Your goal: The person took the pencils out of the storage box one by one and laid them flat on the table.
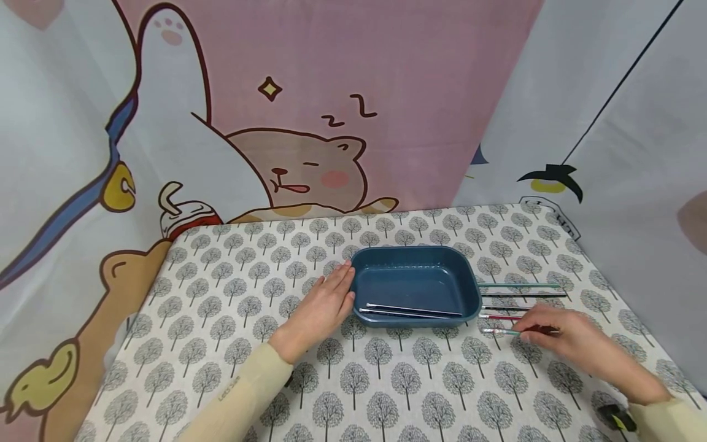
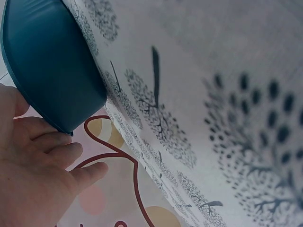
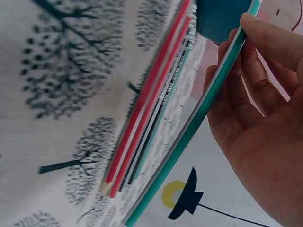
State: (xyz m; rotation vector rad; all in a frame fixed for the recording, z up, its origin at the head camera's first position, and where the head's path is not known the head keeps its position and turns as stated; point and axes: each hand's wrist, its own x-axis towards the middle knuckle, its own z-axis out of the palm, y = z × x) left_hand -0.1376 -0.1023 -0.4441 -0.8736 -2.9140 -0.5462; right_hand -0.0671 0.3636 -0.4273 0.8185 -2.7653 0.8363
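A blue rectangular basin (image 1: 411, 321) stands on the patterned cloth, with two dark, pale-ended pencils (image 1: 409, 313) lying along its near side. My left hand (image 1: 326, 299) rests its outstretched fingers against the basin's left rim; the left wrist view shows thumb and fingertips at the basin's edge (image 2: 57, 71). To the right of the basin, my right hand (image 1: 558, 328) pinches a green pencil (image 1: 499, 331) between thumb and fingers. In the right wrist view the green pencil (image 3: 194, 120) slants past the fingers, held above the cloth.
Beyond the held pencil, more lie side by side right of the basin: red (image 1: 499, 317), black (image 1: 525, 295) and green (image 1: 530, 285). The tree-print cloth (image 1: 386, 380) covers the table, and a cartoon-printed curtain (image 1: 431, 110) hangs behind it.
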